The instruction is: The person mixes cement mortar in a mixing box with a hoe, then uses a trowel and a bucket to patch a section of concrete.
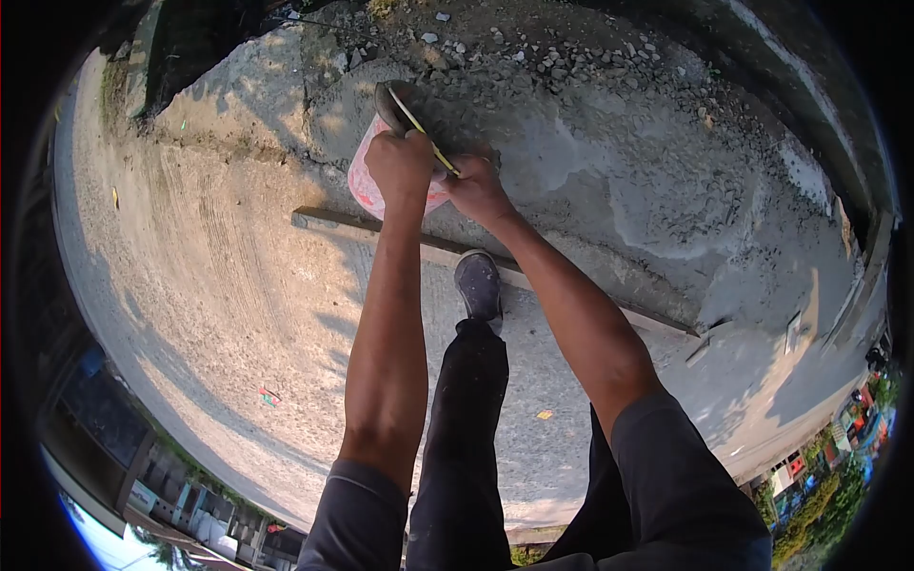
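My left hand (400,167) is closed in a fist over a pink-and-white bucket (364,186), right beside a dark rounded piece (390,112). I cannot tell what its fingers hold. A thin yellow-edged strip (426,133) runs from that dark piece down to my right hand (476,186), whose fingers are wrapped around its lower end. Wet grey concrete (543,152) spreads around and to the right of both hands. Below the bucket, a long wooden board (428,249) lies along the concrete's edge.
My shoe (479,285) overlaps the board. Loose stones and rubble (571,57) lie along the far side. Dry rough pavement (248,285) stretches to the left, and a low wall (809,86) borders the right. Small pieces of wood (793,333) rest near the board's right end.
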Tool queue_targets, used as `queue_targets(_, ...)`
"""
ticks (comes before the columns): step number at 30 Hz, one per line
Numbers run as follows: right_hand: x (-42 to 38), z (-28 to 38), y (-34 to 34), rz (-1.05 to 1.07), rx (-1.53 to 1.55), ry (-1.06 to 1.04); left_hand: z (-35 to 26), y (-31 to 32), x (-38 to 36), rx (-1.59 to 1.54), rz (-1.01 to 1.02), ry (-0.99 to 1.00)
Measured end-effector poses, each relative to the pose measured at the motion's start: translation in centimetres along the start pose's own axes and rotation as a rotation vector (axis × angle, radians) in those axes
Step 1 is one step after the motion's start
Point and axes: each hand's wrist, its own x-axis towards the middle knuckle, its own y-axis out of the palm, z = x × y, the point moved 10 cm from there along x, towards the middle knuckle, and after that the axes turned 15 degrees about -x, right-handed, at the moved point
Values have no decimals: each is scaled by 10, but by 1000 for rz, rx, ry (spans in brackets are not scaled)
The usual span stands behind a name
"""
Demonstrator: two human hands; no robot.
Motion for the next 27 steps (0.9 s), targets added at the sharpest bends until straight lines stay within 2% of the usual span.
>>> queue_targets(1, -3, 1, -12, -56, -6, 4, -13, 9, -2, 51, 11, 79)
queue_targets(4, -10, -49, -27, -107, 377, 109, -48, 51, -23, 57, 46, 186)
queue_targets(7, -23, -94, -57, -134, 562, 327, -80, 98, -48, 81, 143, 183)
queue_targets(10, -34, -109, -83, -261, 820, 431, -88, 151, -55, 84, 292, 169)
queue_targets(13, -31, -154, -83, -215, 920, 417, -92, 166, -78, 24, 416, 219)
queue_targets(14, -30, -145, -107, -351, 484, 232, -96, 165, -98, -9, 460, 250)
queue_targets(16, -35, -178, -107, -287, 659, 578, -124, 121, -169, -178, 544, 317)
queue_targets(18, -26, -158, -116, -322, 981, 505, -136, 83, -249, -225, 672, 267)
queue_targets(21, -30, -180, -125, -419, 1037, 533, -113, 70, -339, -151, 900, -65)
queue_targets(22, -31, -188, -120, -374, 1078, 554, -98, 75, -350, -127, 910, -101)
queue_targets(24, -37, -192, -128, -433, 1147, 545, -44, 94, -366, -90, 921, -187)
queue_targets(27, -35, -213, -126, -496, 1270, 517, -2, 107, -356, 175, 871, -197)
